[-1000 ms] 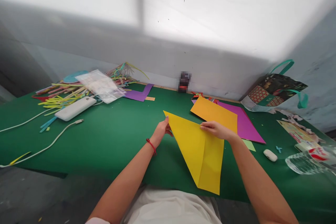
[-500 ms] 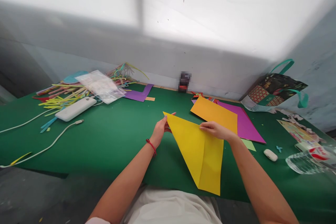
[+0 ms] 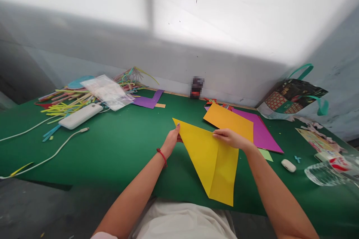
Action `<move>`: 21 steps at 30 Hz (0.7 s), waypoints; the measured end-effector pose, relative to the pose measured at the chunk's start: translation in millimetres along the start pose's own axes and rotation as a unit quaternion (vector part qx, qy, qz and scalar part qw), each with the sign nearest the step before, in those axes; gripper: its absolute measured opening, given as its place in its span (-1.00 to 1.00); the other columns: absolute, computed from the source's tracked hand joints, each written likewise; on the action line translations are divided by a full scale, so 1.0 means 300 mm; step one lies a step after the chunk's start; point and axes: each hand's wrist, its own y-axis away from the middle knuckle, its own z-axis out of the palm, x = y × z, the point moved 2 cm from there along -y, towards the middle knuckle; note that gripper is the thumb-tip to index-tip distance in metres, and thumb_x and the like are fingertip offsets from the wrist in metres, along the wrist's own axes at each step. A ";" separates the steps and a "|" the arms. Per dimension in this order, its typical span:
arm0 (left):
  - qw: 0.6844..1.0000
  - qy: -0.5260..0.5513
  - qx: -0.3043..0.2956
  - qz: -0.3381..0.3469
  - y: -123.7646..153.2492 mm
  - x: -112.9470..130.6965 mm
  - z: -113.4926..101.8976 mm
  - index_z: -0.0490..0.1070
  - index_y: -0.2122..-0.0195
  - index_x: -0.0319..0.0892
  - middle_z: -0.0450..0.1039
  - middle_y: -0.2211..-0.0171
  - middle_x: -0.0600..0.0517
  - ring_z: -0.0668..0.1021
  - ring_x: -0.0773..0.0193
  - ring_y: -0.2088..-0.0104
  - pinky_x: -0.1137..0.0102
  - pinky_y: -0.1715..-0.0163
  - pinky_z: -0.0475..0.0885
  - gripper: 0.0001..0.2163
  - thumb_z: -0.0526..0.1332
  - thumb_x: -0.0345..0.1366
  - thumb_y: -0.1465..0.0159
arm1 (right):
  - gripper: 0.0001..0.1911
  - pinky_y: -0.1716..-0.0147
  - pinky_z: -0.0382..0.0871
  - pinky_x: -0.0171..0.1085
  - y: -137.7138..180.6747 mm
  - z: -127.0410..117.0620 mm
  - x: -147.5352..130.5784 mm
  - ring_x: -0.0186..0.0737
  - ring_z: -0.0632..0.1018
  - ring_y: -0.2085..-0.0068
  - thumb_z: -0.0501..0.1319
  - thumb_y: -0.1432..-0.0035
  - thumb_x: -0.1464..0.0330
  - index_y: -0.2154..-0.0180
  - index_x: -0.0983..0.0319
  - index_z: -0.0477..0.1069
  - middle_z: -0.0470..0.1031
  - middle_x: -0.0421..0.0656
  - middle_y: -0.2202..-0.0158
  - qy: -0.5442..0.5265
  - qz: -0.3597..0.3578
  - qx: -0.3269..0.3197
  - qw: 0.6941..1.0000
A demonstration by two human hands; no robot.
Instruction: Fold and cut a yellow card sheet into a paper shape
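A folded yellow paper sheet (image 3: 210,157) lies on the green table (image 3: 120,145) in front of me, its point aimed away to the left. My left hand (image 3: 171,140), with a red string at the wrist, pinches the sheet's left edge near the point. My right hand (image 3: 230,137) is closed on the sheet's far right edge. An orange sheet (image 3: 228,119) lies just beyond my right hand, on top of a magenta sheet (image 3: 262,132).
At the back left lie a heap of coloured strips (image 3: 67,101), a clear plastic bag (image 3: 106,90), a white power bank (image 3: 80,115) with cables and a purple paper piece (image 3: 148,101). On the right are a patterned bag (image 3: 291,99), a white earbud case (image 3: 288,165) and a clear plastic bottle (image 3: 328,171).
The yellow sheet's point has shifted slightly left and up between my hands. My left thumb, lifted half a second ago, is back on the paper.
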 end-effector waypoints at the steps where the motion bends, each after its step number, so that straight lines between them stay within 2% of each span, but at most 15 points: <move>1: 1.000 -0.007 -0.007 -0.010 0.000 -0.005 0.003 0.45 0.16 -0.29 0.51 0.18 -0.16 0.51 0.06 0.14 0.34 0.27 0.43 -0.42 0.04 0.16 -0.12 | -0.50 0.53 0.07 -0.31 -0.001 -0.001 -0.002 -0.34 0.18 0.51 -0.09 -0.12 -0.06 0.46 0.21 0.29 0.15 -0.24 0.54 -0.001 0.000 0.001 1.000; 6: 0.999 0.003 -0.018 -0.030 0.000 -0.020 0.012 0.49 0.25 -0.25 0.52 0.19 -0.13 0.52 0.06 0.14 0.32 0.25 0.44 -0.47 0.10 0.16 -0.08 | -0.50 0.53 0.07 -0.31 -0.009 0.001 -0.002 -0.34 0.19 0.50 -0.09 -0.11 -0.06 0.46 0.21 0.29 0.16 -0.24 0.54 -0.003 0.000 0.003 1.000; 13: 0.999 0.043 -0.011 -0.017 0.003 -0.019 0.013 0.48 0.23 -0.28 0.49 0.13 -0.15 0.47 0.03 0.06 0.30 0.16 0.41 -0.48 0.14 0.12 -0.07 | -0.51 0.52 0.07 -0.31 -0.011 0.004 -0.004 -0.34 0.18 0.50 -0.08 -0.11 -0.05 0.45 0.22 0.30 0.16 -0.24 0.53 -0.011 0.001 -0.004 1.000; 17: 1.000 0.011 -0.020 -0.019 -0.001 -0.017 0.012 0.48 0.22 -0.28 0.50 0.16 -0.16 0.50 0.05 0.12 0.31 0.23 0.43 -0.46 0.11 0.14 -0.09 | -0.51 0.52 0.07 -0.31 -0.009 0.000 -0.001 -0.34 0.19 0.50 -0.07 -0.12 -0.04 0.45 0.22 0.31 0.18 -0.24 0.53 -0.011 0.002 0.003 1.000; 21: 0.997 -0.062 -0.045 -0.025 -0.004 -0.020 0.018 0.50 0.31 -0.28 0.53 0.26 -0.14 0.54 0.07 0.24 0.34 0.35 0.45 -0.45 0.16 0.17 -0.01 | -0.54 0.48 0.12 -0.30 -0.007 -0.012 0.003 -0.31 0.26 0.46 -0.06 -0.12 -0.02 0.41 0.22 0.32 0.26 -0.21 0.48 -0.009 0.003 0.019 1.000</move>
